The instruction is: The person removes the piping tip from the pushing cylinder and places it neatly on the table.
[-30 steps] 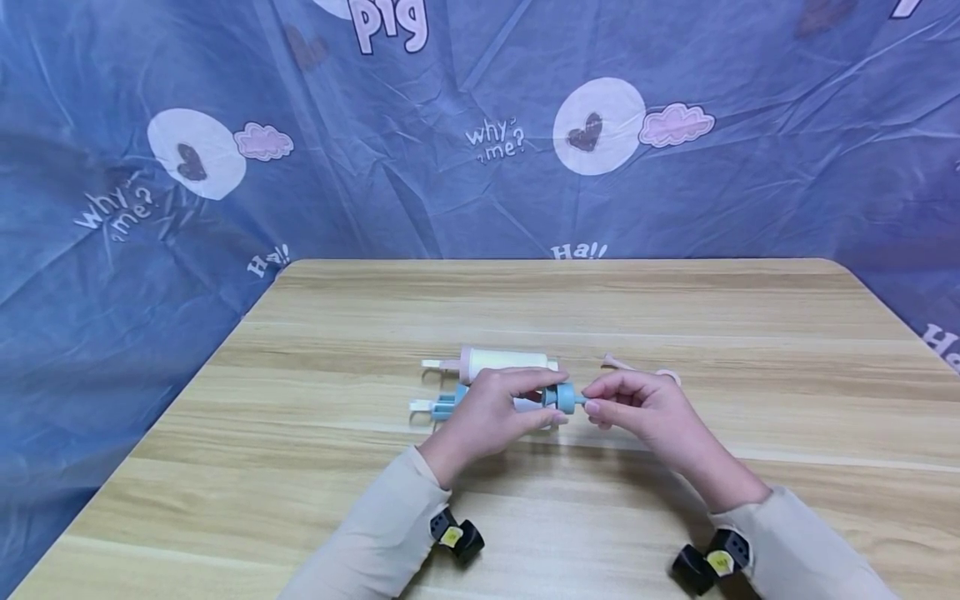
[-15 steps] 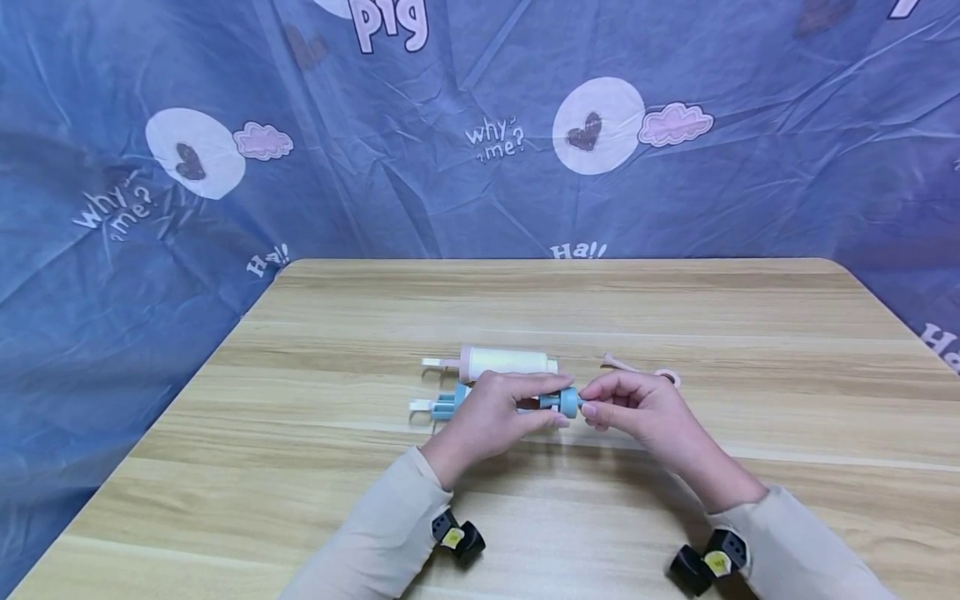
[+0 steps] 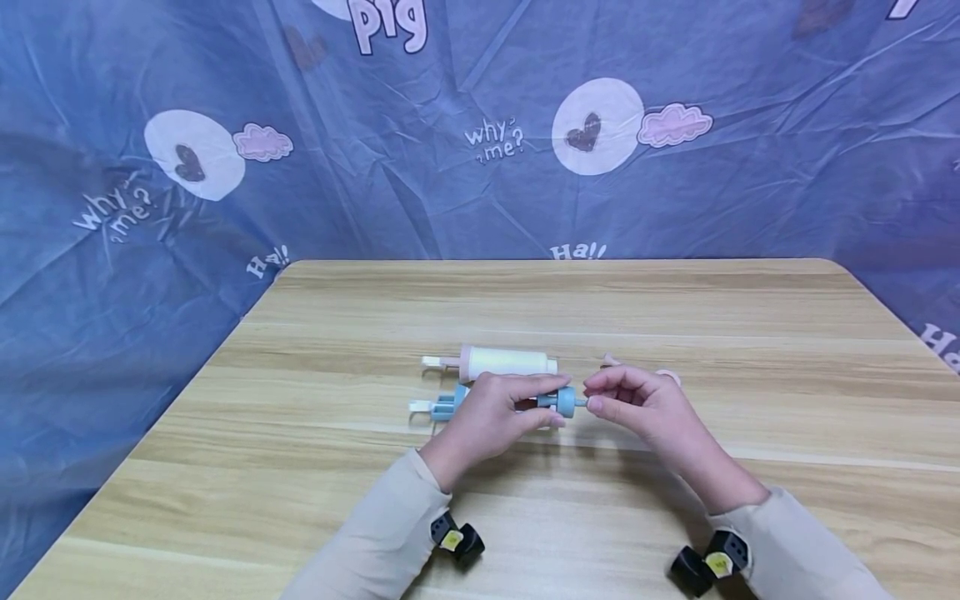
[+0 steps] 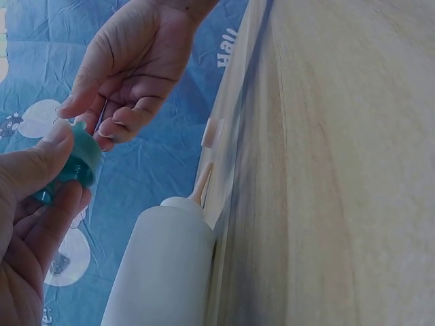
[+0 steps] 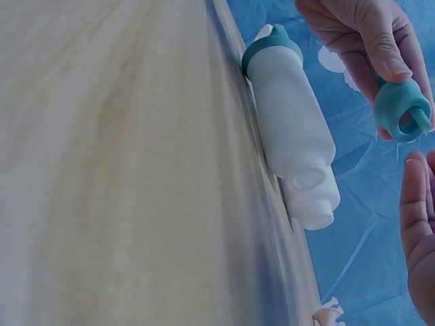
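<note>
My left hand holds a small teal bottle cap between thumb and fingers. The cap is round, with an opening in one side and a thin stem pointing right. My right hand is at that stem, its thumb and fingertips parted around it; in the right wrist view its fingers lie just below the cap. Behind and beneath the left hand lie two white bottles on their sides. One has a pink collar, the other a blue collar, partly hidden by that hand.
Small pale pink pieces lie behind the right hand, mostly covered by it. The wooden table reaches back to a blue printed cloth. Black cameras sit on both wrists.
The cap tipped slightly and moved right, then a little left. My right thumb and fingers have parted at the stem, leaving more of it showing. The bottles have stayed put.
</note>
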{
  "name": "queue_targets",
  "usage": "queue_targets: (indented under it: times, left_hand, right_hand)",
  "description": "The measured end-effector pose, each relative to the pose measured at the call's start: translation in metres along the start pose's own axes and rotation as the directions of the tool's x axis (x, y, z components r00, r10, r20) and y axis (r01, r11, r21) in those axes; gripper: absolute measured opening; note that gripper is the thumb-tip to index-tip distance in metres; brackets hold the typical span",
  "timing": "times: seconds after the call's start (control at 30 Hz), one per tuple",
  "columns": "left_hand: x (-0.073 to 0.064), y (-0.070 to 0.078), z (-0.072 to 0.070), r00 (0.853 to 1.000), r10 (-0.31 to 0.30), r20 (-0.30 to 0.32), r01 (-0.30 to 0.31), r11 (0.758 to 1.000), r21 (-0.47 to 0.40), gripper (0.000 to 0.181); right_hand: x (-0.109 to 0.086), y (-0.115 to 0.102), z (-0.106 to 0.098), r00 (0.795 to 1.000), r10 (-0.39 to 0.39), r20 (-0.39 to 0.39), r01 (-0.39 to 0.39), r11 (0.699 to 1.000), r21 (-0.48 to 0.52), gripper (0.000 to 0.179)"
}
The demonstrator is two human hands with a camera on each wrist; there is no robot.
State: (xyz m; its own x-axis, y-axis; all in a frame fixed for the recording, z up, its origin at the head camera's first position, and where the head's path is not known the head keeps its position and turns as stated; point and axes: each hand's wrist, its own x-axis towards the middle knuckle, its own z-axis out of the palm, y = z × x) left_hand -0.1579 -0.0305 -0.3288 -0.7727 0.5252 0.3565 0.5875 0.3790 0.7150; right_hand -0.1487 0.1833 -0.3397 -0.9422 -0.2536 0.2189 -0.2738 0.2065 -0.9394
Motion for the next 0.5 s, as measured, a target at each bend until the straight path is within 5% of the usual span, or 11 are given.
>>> queue_targets:
  times: [0.5]
  left_hand:
    - [0.0,0.0011,0.0015,0.998,0.048,-0.037,-0.047,0.998,0.049,0.044]
  right_hand:
    - [0.0008,0.0001,0.0088,0.999,0.025,0.04,-0.026,0.999,0.023,0.033]
